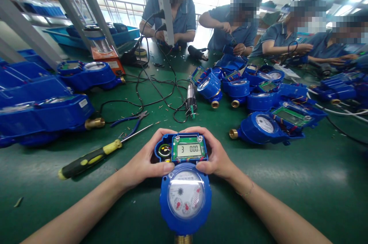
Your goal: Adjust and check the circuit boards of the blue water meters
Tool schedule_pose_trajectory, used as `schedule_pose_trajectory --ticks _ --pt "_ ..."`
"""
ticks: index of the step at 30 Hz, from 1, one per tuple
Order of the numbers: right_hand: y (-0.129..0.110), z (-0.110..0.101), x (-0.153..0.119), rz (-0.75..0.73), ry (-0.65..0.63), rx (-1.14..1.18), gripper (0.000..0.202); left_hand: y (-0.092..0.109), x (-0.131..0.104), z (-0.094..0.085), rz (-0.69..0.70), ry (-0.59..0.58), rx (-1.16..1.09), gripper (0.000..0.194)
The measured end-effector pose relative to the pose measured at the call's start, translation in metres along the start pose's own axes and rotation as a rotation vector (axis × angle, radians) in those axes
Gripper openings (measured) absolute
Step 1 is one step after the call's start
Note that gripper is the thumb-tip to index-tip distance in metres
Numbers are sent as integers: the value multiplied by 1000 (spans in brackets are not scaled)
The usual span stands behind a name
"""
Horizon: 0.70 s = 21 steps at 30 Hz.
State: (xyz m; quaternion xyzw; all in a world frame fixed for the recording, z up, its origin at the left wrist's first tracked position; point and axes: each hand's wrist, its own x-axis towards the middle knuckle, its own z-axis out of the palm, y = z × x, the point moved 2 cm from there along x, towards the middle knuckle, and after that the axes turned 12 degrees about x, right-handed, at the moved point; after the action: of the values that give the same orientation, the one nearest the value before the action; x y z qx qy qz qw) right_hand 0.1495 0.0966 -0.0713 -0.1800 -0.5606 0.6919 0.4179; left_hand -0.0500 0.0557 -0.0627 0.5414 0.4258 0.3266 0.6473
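Observation:
A blue water meter [163, 202] with a round dial and a brass end lies in front of me, dial facing up. Its upper housing is uncovered and shows a green circuit board with a lit display reading "3" and "0.00". My left hand [146, 158] wraps round the left side of that housing, thumb along its lower edge. On the opposite side my right hand [217, 158] grips the housing, thumb near the board's lower corner. Fingers behind the housing are partly hidden. Left of my hands lie a yellow-and-black screwdriver [90, 159] and blue-handled pliers [130, 119].
Stacked blue meters [43, 113] stand at the left, and more open meters [238, 87] crowd the right. An electric screwdriver [190, 98] with black cable lies ahead among small loose screws. Several co-workers sit across the green table [287, 182]. An orange box [107, 64] stands behind.

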Motion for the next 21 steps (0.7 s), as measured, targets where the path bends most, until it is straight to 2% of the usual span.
schedule_pose_trajectory --ticks 8,13,17,19,21 --pt "0 0 0 33 -26 0 71 1 -1 1 -3 2 -11 74" --pt "-1 -2 0 99 -53 33 78 -2 2 -4 -3 -23 -11 75" --pt "-2 -1 -1 153 -54 80 93 -6 7 -15 -4 -57 -52 78" --pt "0 3 -3 173 -14 140 92 -6 7 -23 -9 -83 -12 78" --pt "2 9 -5 200 50 210 85 -3 6 -32 -15 -107 118 74"
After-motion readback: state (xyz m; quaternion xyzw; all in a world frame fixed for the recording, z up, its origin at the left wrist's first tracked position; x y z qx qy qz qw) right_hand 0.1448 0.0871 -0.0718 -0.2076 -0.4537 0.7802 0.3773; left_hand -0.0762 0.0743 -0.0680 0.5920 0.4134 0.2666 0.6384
